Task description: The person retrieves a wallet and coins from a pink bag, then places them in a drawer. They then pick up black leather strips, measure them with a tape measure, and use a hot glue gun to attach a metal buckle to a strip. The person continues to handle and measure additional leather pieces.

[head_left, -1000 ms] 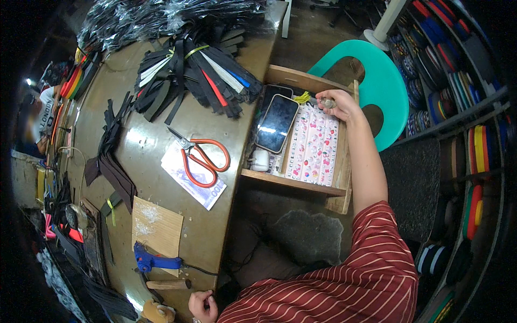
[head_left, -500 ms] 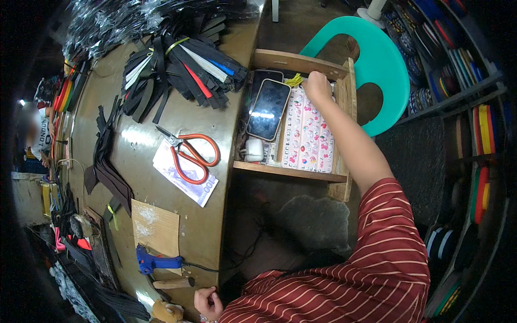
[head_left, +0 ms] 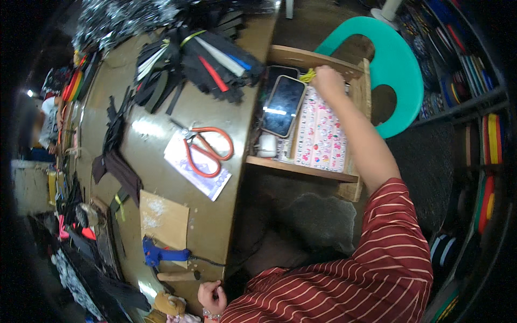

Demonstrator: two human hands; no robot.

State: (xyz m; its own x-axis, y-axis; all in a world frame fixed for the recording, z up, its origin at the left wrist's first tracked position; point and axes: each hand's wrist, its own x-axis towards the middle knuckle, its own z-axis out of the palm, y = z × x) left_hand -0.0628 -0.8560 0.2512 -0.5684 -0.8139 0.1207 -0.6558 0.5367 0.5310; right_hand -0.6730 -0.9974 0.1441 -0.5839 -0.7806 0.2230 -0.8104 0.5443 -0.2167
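My right hand point(head_left: 328, 83) reaches into the far end of an open wooden drawer point(head_left: 301, 166). Its fingers are closed and point down, and what they grip, if anything, is hidden. Touching or just beside them is a small bundle of yellow strips point(head_left: 308, 75). Under my wrist lies a white sheet or case with a pink pattern point(head_left: 322, 134). A dark smartphone point(head_left: 284, 105) and a white charger or earbud case point(head_left: 267, 145) share the drawer. My left hand point(head_left: 212, 296) rests at the table edge, fingers curled with nothing seen in them, near a wooden handle point(head_left: 177, 276).
On the table point(head_left: 215, 212) are orange-handled snips point(head_left: 207, 151) over a purple banknote point(head_left: 199, 172), a blue glue gun point(head_left: 164, 253), cardboard point(head_left: 161, 215) and bundled black strips point(head_left: 215, 70). A teal chair point(head_left: 406, 81) stands behind the drawer. Shelves line the right; another person point(head_left: 49, 124) is far left.
The whole view has shifted, so the table and drawer appear farther right. My right hand stays at the far end of the drawer, and my left hand stays curled at the table edge.
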